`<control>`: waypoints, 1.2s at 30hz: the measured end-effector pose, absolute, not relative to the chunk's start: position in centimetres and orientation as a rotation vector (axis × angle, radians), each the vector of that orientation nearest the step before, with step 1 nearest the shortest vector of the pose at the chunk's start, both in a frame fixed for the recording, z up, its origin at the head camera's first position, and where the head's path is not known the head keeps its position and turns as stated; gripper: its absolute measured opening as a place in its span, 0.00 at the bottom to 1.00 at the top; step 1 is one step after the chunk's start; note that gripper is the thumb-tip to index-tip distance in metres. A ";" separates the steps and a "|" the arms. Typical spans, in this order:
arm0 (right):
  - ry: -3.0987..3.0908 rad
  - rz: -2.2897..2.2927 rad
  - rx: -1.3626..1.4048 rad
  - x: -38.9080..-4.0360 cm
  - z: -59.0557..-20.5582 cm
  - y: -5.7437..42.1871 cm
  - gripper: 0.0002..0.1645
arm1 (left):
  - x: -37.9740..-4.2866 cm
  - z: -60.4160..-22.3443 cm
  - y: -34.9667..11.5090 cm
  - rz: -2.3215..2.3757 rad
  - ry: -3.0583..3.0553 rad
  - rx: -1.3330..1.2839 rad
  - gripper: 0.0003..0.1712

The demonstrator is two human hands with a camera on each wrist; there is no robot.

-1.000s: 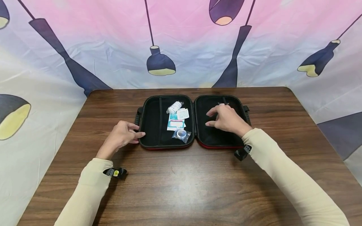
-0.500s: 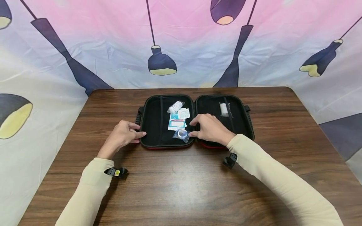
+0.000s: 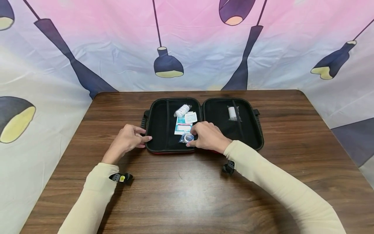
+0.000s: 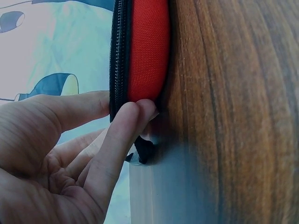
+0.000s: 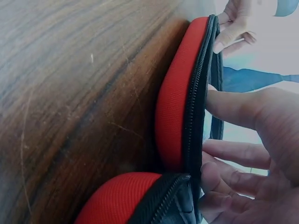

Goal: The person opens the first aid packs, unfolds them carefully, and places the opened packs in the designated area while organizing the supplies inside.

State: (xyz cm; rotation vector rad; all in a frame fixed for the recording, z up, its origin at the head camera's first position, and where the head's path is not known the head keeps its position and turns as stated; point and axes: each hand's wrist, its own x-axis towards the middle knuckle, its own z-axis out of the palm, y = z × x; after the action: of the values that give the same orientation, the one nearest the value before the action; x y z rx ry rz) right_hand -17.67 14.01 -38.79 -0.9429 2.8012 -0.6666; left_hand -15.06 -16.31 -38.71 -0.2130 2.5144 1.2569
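Observation:
A black-lined case (image 3: 157, 130) with a red shell lies unfolded on the wooden table. My left hand (image 3: 128, 139) pinches its left front corner; in the left wrist view the thumb and a finger press the zipped rim (image 4: 119, 60) from both sides. Inside the left half, my right hand (image 3: 208, 135) has thumb and fingers around a roll of tape (image 3: 187, 138) in clear plastic, near the hinge. In the right wrist view the case wall hides the fingertips. Teal and white flat packets (image 3: 182, 127) and a white wrapped roll (image 3: 182, 110) lie behind the tape.
In the right half, another white wrapped roll (image 3: 232, 113) sits beneath a black strap (image 3: 237, 113). A black handle (image 3: 144, 119) sticks out at the case's left side. Behind the table (image 3: 175, 195) hangs a printed cloth (image 3: 125, 58).
My right hand has moved left from the white roll in the right half, uncovering that roll, to the tape in the left half. The left hand keeps its hold on the case corner.

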 end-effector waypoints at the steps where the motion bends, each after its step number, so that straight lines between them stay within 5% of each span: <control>1: 2.807 -0.663 -0.952 -17.7 -38.9 14.0 0.16 | -15.1 -38.7 -16.3 1.255 2.515 -0.211 0.34; 8: 2.814 -0.672 -0.939 -17.8 -39.3 13.9 0.11 | -15.1 -38.7 -16.3 1.234 2.527 -0.215 0.33; 19: 2.823 -0.736 -0.875 -18.4 -37.9 14.4 0.20 | -15.0 -38.9 -16.4 1.269 2.523 -0.187 0.34; 36: 2.870 -0.814 -0.680 -20.3 -37.1 21.4 0.18 | -15.1 -38.7 -16.3 1.281 2.498 -0.213 0.34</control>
State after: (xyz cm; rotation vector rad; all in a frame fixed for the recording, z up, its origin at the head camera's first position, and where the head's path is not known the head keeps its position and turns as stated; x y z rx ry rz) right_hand -20.33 21.37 -37.11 -0.6805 2.8704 -0.8144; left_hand -15.08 -16.28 -38.74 -0.2134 2.4984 1.2812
